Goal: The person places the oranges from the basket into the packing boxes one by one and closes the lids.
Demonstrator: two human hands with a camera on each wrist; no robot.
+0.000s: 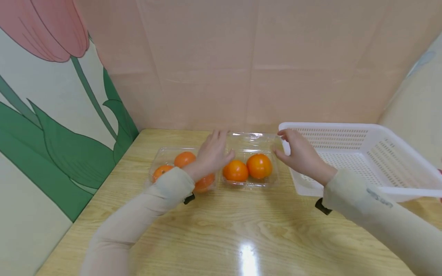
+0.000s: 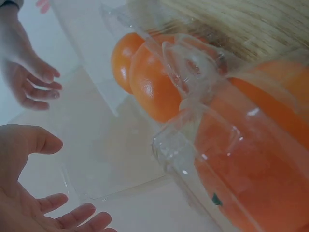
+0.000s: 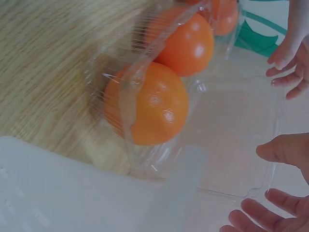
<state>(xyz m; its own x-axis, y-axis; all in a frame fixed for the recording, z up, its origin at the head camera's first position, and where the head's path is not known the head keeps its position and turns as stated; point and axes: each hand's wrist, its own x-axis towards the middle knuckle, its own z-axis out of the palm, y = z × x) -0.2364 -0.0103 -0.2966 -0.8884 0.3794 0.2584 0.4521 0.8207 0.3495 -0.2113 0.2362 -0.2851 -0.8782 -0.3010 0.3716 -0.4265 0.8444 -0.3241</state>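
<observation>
Two oranges (image 1: 259, 166) lie side by side in a clear plastic clamshell box (image 1: 248, 184), whose lid (image 1: 253, 138) stands open at the back. My left hand (image 1: 212, 154) is by the lid's left edge, fingers extended, with its wrist over a second clear box (image 1: 162, 152). Several oranges (image 1: 184, 158) show inside that box, partly hidden by the left arm. At the lid's right edge my right hand (image 1: 301, 154) is spread, thumb apart from the fingers. In the right wrist view, the thumb of my right hand (image 3: 289, 179) overlaps the lid's edge (image 3: 273, 164). Neither hand grips anything.
To the right, a white perforated plastic basket (image 1: 348, 147) stands close beside the open box, below my right forearm. The wooden table (image 1: 214, 234) meets a pinkish covered wall (image 1: 207, 96) at the back and a tulip-patterned wall (image 1: 62, 153) on the left.
</observation>
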